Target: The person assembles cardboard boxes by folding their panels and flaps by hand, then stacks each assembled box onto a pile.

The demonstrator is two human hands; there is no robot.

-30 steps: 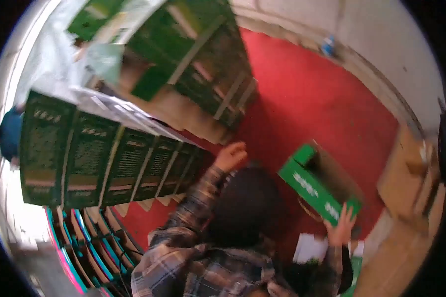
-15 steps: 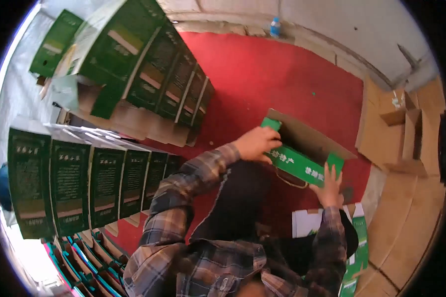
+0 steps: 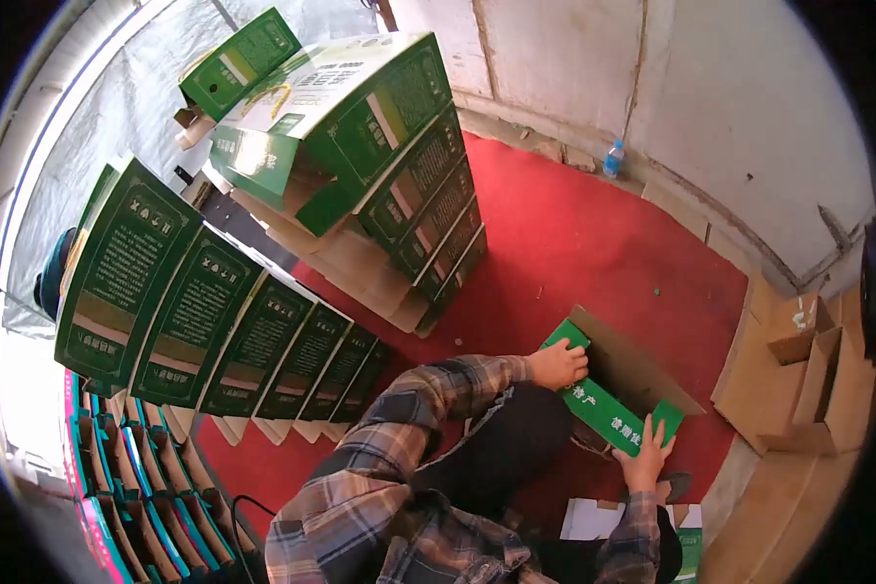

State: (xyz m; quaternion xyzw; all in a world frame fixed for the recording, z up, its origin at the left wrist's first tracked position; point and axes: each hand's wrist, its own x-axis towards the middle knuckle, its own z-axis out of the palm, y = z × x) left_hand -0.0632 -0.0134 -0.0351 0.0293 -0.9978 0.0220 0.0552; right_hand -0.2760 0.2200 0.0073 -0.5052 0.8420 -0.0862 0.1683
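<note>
A green carton with white lettering (image 3: 602,413) stands between my hands, its top open and its brown inner panel raised at the back. My left hand (image 3: 558,365) grips the carton's left end, fingers curled over the top edge beside a green end flap. At the right end, my right hand (image 3: 644,457) holds the corner from outside, fingers up against the other end flap and the thumb low on the front. A cord handle hangs at the front and is partly hidden. White and green printed cardboard (image 3: 594,519) lies below my right forearm.
Green cartons are stacked (image 3: 414,195) at the upper left, with a row of green cartons (image 3: 200,316) nearer. Slotted teal-edged cartons (image 3: 151,487) stand at lower left. Brown cardboard (image 3: 798,389) lies right of the red carpet (image 3: 574,243); a blue bottle (image 3: 613,159) stands by the wall.
My view has tilted up and left, so the surroundings sit lower and farther right. Both hands stay on the green carton, which looks turned slightly more diagonally.
</note>
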